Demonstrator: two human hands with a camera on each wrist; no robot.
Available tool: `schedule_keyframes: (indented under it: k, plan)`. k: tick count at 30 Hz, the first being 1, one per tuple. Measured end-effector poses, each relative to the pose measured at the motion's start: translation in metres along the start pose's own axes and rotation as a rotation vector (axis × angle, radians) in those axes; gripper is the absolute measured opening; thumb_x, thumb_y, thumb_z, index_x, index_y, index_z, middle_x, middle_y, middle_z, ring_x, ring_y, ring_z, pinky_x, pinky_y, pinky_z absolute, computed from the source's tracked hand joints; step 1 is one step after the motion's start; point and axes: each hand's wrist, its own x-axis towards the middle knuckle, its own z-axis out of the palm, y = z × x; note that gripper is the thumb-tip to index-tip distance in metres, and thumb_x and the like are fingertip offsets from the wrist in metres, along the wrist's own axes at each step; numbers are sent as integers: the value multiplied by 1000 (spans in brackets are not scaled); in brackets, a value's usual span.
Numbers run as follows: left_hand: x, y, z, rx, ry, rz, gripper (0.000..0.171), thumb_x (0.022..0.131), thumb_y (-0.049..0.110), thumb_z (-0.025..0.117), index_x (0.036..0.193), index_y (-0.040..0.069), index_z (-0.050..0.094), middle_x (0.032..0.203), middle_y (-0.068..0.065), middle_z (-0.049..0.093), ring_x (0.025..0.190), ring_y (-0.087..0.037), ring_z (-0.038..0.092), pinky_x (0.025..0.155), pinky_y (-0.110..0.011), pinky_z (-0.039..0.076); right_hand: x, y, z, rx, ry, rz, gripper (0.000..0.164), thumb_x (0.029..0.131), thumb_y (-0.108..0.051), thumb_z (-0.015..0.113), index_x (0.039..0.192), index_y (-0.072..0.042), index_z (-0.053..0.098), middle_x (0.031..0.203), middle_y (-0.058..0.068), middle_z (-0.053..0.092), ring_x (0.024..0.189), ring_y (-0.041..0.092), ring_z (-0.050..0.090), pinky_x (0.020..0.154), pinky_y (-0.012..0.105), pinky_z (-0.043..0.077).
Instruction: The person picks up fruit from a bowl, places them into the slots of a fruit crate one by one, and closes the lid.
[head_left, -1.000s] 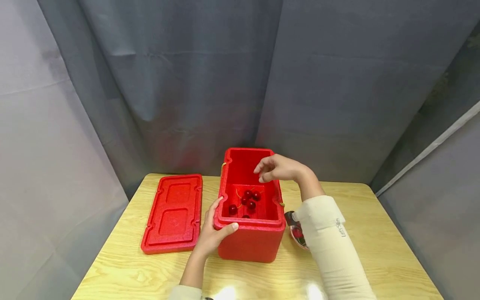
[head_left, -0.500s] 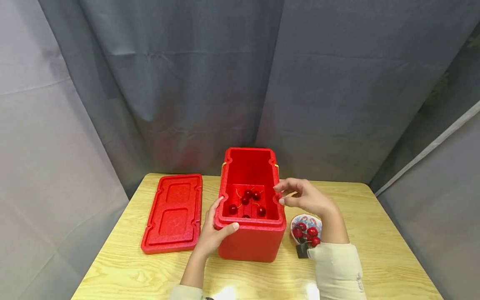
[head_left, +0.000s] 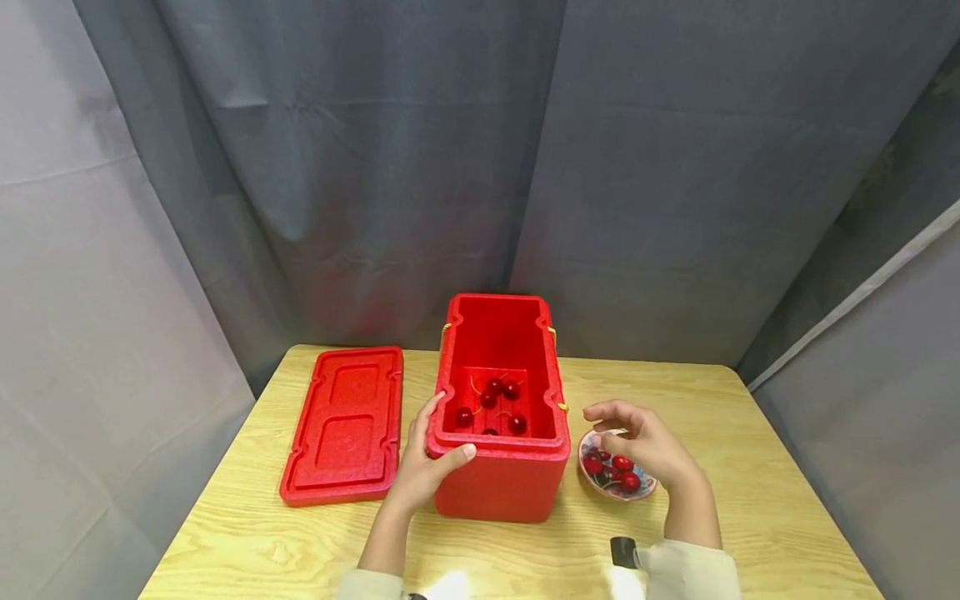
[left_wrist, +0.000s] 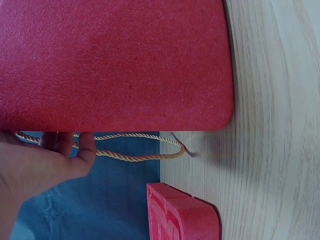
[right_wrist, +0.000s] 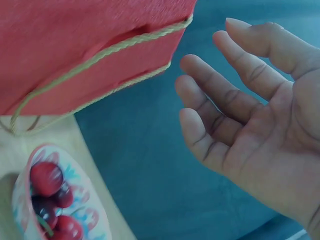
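Right hand (head_left: pixel 647 444)'s relaxed, fingers loosely bent, near a white patterned bowl (right_wrist: pixel 91 192) of shiny round red cherries (right_wrist: pixel 46 178), right of the rectangular red foam box (head_left: pixel 502 490). Left hand (head_left: pixel 422 469) grips its near-left corner; more cherries (head_left: pixel 517 424) sit inside, flat red lid (head_left: pixel 347 442) lies left.

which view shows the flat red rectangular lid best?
Head: the flat red rectangular lid lies whole and unobstructed on the wood-grain table, both recessed panels visible. Left wrist catches only one end, cut off at the bottom edge. Right wrist: not in frame.
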Motion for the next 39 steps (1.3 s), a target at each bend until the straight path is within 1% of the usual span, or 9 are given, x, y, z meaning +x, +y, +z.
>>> schedule_keyframes:
  k: [3,8,12,19,23,27,32,36,39]
  plan:
    - [0,-1,-1,3,-2,-4,83,77,21,75,145,21,27,141,-14,25,125,-38,33,90,-40,44,-7,10,1,37,9,48,31,83,1,64,114,2,59,111,15,59,94,37,57,72,31,51]
    - [0,-1,-1,12,-2,0,83,77,21,74,145,22,27,141,-13,25,125,-35,34,91,-41,43,-14,26,0,51,43,141,32,83,-5,68,113,2,59,109,14,61,93,28,59,75,30,49]
    - [0,0,-1,18,6,4,83,77,21,74,145,22,27,141,-12,26,124,-32,34,92,-42,42,-17,37,1,70,67,205,35,82,-8,70,113,1,59,109,15,61,93,25,60,78,29,48]
    - [0,0,-1,-24,-1,22,83,77,17,74,145,18,27,139,-15,26,125,-39,34,91,-38,43,-26,52,4,109,76,242,40,84,-7,67,118,10,53,118,26,54,101,31,56,79,26,47]
    - [0,0,0,-39,-4,27,82,77,15,74,145,17,27,139,-16,26,125,-40,33,90,-36,44,-30,61,4,128,113,300,43,85,-9,67,121,8,52,120,25,54,99,24,57,78,26,47]
    - [0,1,0,-34,-4,23,82,77,15,74,145,17,27,140,-16,25,125,-38,33,91,-37,42,-34,69,4,127,152,360,44,85,-11,68,123,6,52,120,21,54,95,16,56,76,27,48]
    - [0,2,0,-7,-1,4,82,77,19,74,145,21,27,140,-14,25,124,-33,34,92,-40,42,-33,80,7,118,176,361,44,85,-10,67,122,8,51,116,22,57,94,17,58,75,26,48]
    - [0,2,0,-1,-4,-1,83,77,20,74,145,22,27,140,-13,26,124,-32,35,93,-42,41,-30,88,11,127,187,371,45,82,-7,69,121,9,52,111,24,59,91,16,59,73,26,49]
    - [-1,2,0,4,-4,-4,83,77,20,74,145,22,27,140,-13,26,124,-32,35,93,-42,41,-28,94,15,88,182,362,45,80,-7,70,119,9,54,108,24,60,91,17,59,73,26,48]
